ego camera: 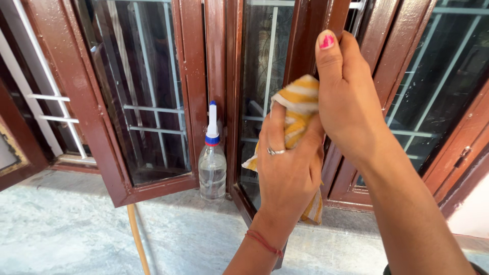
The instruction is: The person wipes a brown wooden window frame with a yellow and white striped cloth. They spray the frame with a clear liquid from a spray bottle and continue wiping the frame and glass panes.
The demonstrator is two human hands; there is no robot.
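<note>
The window frame (305, 30), dark red-brown painted wood, fills most of the upper picture, with several glazed shutters standing open at angles and pale metal bars showing behind the dark glass. The shutter edge in the upper centre of the frame is the part being handled. Below it, across the lower part of the picture, runs a grey stone sill (76, 224), speckled and bare in the lower left. The right hand (346, 97) comes in from the lower right corner, its forearm crossing the frame, and its grip is closed around the shutter edge, thumb up with a pink-painted nail near the top centre. The left hand (288, 168) rises from the bottom centre, with a ring on one finger and a red thread at the wrist; its grip is closed on a yellow and white striped cloth (298, 102), which it presses against the same wooden edge just beside the right hand, the two hands touching. A tail of the cloth hangs down behind the left wrist. Left of the hands, in the middle of the frame, a clear plastic bottle (212, 168) with a white nozzle and blue collar stands upright on the sill against the wood.
</note>
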